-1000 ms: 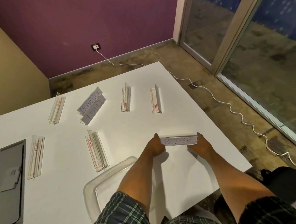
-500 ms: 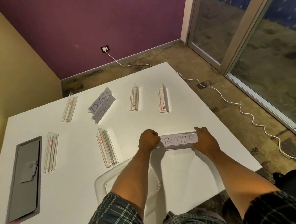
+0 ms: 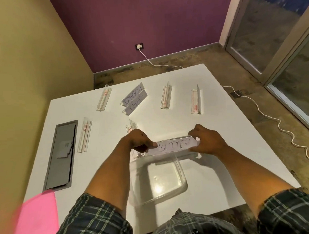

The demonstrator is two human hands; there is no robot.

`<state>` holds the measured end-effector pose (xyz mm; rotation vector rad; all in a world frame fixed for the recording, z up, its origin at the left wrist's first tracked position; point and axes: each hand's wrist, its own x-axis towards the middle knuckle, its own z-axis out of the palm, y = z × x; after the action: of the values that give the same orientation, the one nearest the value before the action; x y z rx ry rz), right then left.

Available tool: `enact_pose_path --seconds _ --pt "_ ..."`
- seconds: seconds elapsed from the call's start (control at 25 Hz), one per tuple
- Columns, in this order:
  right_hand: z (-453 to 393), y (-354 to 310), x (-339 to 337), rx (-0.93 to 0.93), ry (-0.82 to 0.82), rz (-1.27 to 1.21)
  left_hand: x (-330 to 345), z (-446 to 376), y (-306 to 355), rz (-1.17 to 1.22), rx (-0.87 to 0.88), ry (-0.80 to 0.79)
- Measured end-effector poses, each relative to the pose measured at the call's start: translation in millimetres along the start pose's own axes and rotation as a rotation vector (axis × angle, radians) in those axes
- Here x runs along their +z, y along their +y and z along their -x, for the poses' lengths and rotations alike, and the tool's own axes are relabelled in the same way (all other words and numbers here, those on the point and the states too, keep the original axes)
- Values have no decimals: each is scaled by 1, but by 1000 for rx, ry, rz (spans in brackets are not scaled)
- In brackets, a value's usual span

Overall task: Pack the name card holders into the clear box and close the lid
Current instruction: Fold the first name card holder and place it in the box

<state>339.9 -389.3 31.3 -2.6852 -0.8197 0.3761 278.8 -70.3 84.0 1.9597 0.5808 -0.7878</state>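
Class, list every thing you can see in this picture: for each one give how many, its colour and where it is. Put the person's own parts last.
BUTTER card holder: one, clear with white card, held at both ends above the box's far edge.
Clear box: one, transparent, near table edge, open.
KOSAKI and CHAN holders: two, clear with white cards, far middle, side by side.
Empty holders: five, clear with red marks, spread over the table's far and left parts.
Table: one, white.
Grey panel: one, set in the table's left side.
Cable: one, white, from wall socket across the floor.
Pink object: one, blurred, lower left.
Left hand: grips the holder's left end.
Right hand: grips its right end.
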Motion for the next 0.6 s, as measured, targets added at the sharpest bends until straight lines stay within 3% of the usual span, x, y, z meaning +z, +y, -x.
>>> enact_pose_path --seconds 0.12,0.36,0.6 --pt "-14 -30 8 -222 -43 55 -25 21 -29 -66 -86 -27" --pt "-37 -80 33 -558 -288 272 -31 47 -79 -154 -202 -48" --pt "-34 -95 56 -671 -317 462 2 48 -112 -202 -174 162"
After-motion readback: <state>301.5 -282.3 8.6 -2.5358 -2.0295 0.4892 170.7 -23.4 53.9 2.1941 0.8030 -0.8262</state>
